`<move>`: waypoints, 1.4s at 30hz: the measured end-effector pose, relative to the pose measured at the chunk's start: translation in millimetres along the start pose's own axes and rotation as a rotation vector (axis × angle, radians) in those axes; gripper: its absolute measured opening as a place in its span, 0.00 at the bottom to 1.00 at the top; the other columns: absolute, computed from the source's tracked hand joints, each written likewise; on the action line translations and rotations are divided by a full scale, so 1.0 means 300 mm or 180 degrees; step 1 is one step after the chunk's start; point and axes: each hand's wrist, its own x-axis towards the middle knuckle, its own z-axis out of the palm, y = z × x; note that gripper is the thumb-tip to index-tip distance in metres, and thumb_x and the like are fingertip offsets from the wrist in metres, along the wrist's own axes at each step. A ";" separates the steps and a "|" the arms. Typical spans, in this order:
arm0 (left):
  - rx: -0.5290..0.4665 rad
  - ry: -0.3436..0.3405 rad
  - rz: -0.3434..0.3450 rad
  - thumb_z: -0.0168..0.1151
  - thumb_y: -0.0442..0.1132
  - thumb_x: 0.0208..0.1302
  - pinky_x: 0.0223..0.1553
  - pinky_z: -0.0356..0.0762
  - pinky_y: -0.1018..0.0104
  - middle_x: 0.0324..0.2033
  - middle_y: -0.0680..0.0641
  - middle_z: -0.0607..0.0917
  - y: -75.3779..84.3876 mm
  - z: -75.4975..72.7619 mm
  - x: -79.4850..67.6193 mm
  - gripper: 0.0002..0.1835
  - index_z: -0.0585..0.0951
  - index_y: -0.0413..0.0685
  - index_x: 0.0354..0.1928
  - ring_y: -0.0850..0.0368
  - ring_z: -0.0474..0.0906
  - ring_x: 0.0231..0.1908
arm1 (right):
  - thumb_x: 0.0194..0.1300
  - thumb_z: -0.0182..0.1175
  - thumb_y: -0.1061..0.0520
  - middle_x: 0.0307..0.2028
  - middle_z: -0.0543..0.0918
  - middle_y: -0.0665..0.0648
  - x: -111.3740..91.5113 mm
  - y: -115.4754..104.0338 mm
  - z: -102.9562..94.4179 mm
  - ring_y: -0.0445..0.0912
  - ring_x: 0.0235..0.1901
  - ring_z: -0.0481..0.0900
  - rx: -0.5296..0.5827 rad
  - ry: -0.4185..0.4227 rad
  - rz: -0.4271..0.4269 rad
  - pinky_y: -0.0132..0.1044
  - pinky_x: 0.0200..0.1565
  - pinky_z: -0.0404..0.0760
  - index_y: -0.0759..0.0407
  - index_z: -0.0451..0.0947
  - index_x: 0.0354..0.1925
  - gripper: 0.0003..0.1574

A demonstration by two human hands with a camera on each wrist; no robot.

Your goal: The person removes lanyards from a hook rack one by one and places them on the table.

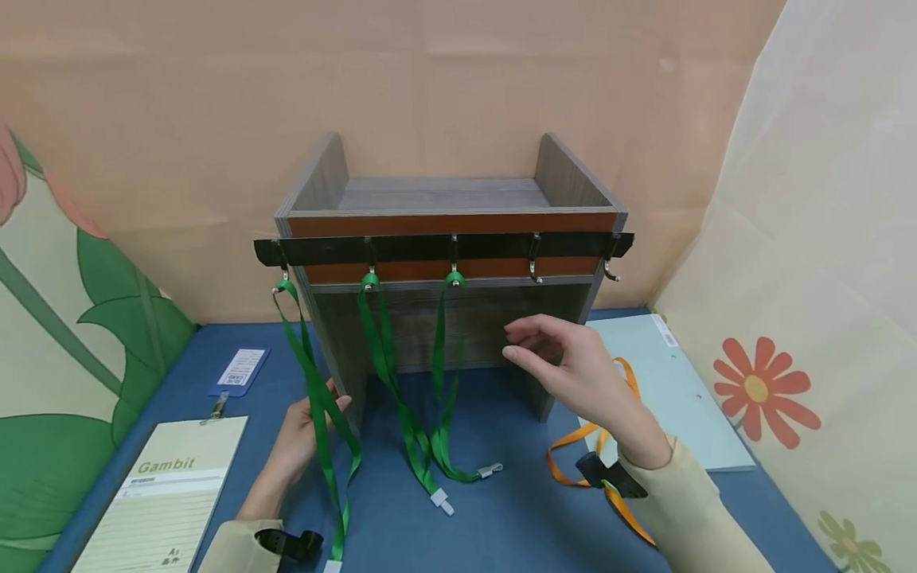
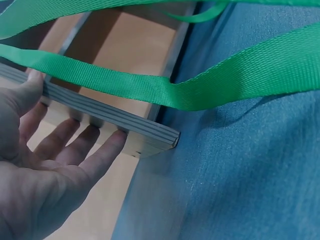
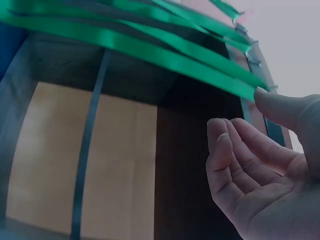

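Three green lanyards hang from hooks on a black rail (image 1: 419, 248) along the front of a grey wooden shelf (image 1: 440, 195). The left lanyard (image 1: 315, 382) falls in front of my left hand (image 1: 295, 442), which holds the shelf's left side panel (image 2: 115, 111), thumb at its front edge and fingers against its outer face. The middle lanyard (image 1: 387, 358) and the third lanyard (image 1: 439, 350) trail onto the blue table with their clips. My right hand (image 1: 566, 358) hovers before the shelf's right side, fingers loosely bent, holding nothing. In the right wrist view, green straps (image 3: 150, 50) pass beyond its thumb.
Two more hooks, a fourth hook (image 1: 534, 267) and a fifth hook (image 1: 611, 270), stand at the rail's right. An orange lanyard (image 1: 569, 439) lies partly behind the right forearm, by a pale blue folder (image 1: 666, 390). At left are a clipboard with paper (image 1: 168, 493) and a blue badge (image 1: 242, 370).
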 end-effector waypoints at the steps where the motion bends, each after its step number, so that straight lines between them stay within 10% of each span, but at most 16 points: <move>1: 0.0009 -0.0003 0.0007 0.57 0.45 0.69 0.56 0.59 0.36 0.67 0.32 0.60 0.002 0.001 0.001 0.24 0.76 0.28 0.55 0.34 0.55 0.66 | 0.61 0.67 0.54 0.38 0.83 0.42 0.011 -0.010 0.005 0.36 0.33 0.79 0.0008 0.0021 -0.0029 0.35 0.35 0.79 0.52 0.81 0.48 0.16; 15: 0.0079 0.0013 0.0055 0.57 0.45 0.69 0.53 0.64 0.39 0.66 0.31 0.62 -0.005 0.002 0.004 0.23 0.77 0.28 0.53 0.34 0.58 0.64 | 0.66 0.61 0.56 0.37 0.84 0.51 0.152 -0.102 0.084 0.40 0.34 0.81 0.0472 0.0369 -0.0312 0.36 0.33 0.79 0.57 0.79 0.53 0.17; 42: 0.0070 -0.0018 0.0123 0.56 0.42 0.71 0.52 0.65 0.36 0.66 0.30 0.60 -0.006 -0.001 0.000 0.23 0.75 0.26 0.55 0.32 0.58 0.63 | 0.67 0.60 0.60 0.28 0.81 0.49 0.184 -0.141 0.106 0.38 0.25 0.78 0.0661 0.0468 -0.0382 0.36 0.26 0.77 0.61 0.80 0.41 0.06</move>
